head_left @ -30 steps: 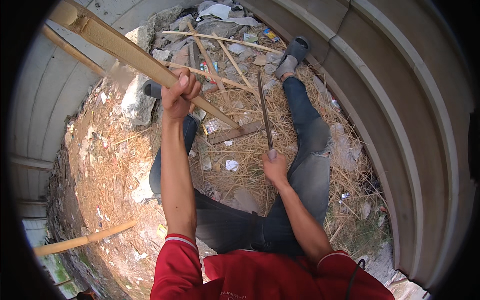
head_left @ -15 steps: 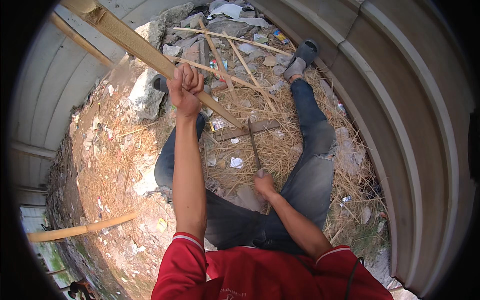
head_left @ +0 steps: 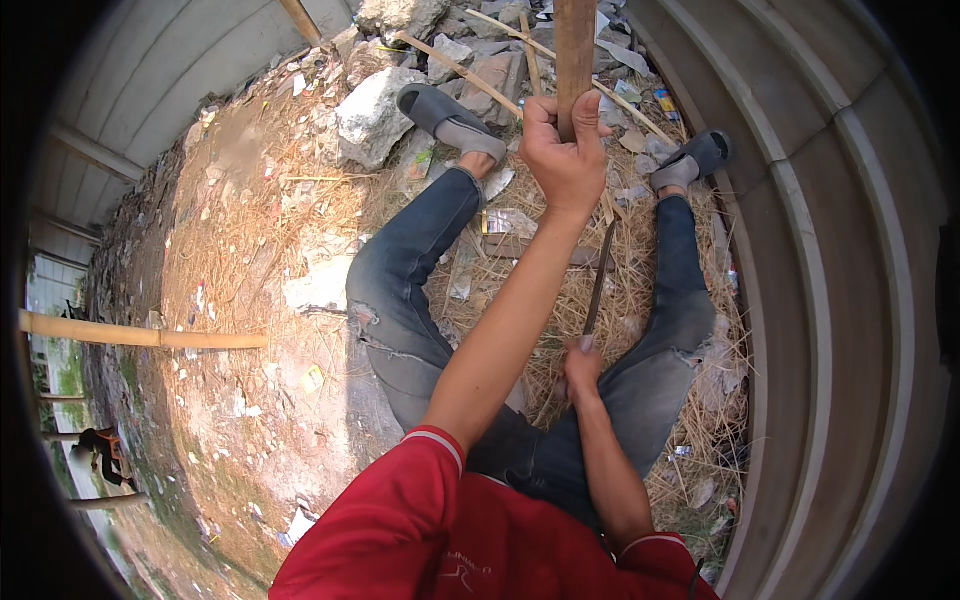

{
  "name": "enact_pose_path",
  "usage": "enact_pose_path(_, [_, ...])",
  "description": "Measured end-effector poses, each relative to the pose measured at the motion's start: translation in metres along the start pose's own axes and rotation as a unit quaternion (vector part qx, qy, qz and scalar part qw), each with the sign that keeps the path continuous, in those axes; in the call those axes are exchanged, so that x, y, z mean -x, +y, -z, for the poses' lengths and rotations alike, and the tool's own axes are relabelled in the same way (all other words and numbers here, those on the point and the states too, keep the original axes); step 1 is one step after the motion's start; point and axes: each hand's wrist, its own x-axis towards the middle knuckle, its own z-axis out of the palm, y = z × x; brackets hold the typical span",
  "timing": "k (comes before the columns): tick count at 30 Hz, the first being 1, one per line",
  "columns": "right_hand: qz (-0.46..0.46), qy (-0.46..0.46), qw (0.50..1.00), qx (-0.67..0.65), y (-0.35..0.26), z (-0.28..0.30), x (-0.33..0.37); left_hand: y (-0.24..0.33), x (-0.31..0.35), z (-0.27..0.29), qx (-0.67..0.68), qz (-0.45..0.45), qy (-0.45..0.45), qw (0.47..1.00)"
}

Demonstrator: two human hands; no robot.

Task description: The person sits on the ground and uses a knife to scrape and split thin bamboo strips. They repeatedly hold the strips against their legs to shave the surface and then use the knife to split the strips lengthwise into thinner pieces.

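Observation:
A length of split bamboo [head_left: 575, 55] stands up out of my left hand [head_left: 563, 165]. The fingers are wrapped round its lower part, and its upper end runs out of the picture at the top. My right hand [head_left: 582, 372] grips the handle of a long knife [head_left: 601, 275] low between my legs. The narrow dark blade points forward, apart from the bamboo. On the ground beyond the blade a flat brown board [head_left: 510, 247] lies partly behind my left forearm.
Dry straw and litter cover the ground between my legs. Thin bamboo strips [head_left: 460, 72] rest across rubble ahead, near a pale rock [head_left: 375, 115]. A corrugated metal wall [head_left: 800, 300] curves along my right. A bamboo pole [head_left: 150, 335] juts in at left; beyond it is another person [head_left: 103, 455].
My left hand has gone right and turned, swinging the bamboo from a leftward slant to upright. The knife stays in my right hand. The view has shifted left, and my left foot now shows fully.

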Motion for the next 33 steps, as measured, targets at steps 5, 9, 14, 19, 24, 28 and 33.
enact_pose_path(5, [0.099, -0.009, 0.994, 0.038, 0.016, -0.001, -0.011, -0.002, -0.016, 0.011, -0.035, -0.005, -0.158, 0.987])
enact_pose_path(9, [0.166, -0.052, 0.972, 0.156, -0.013, -0.007, 0.025, -0.018, -0.04, 0.037, -0.053, -0.091, -0.054, 0.993])
enact_pose_path(14, [0.11, -0.052, 0.984, 0.131, -0.019, -0.016, 0.029, -0.014, -0.038, 0.032, -0.059, -0.075, -0.05, 0.994])
enact_pose_path(19, [0.231, -0.035, 0.971, 0.04, -0.094, -0.008, 0.043, -0.027, -0.033, 0.043, -0.112, -0.122, -0.024, 0.986])
enact_pose_path(24, [0.248, -0.046, 0.956, -0.15, -0.165, 0.011, 0.084, -0.026, -0.03, 0.038, -0.112, -0.122, 0.007, 0.986])
enact_pose_path(28, [0.247, 0.024, 0.968, -0.034, -0.071, -0.008, 0.071, -0.02, -0.027, 0.033, -0.118, -0.121, 0.008, 0.986])
enact_pose_path(33, [0.035, -0.061, 0.991, 0.112, 0.004, -0.01, 0.043, -0.007, -0.035, 0.047, -0.077, -0.104, 0.014, 0.992])
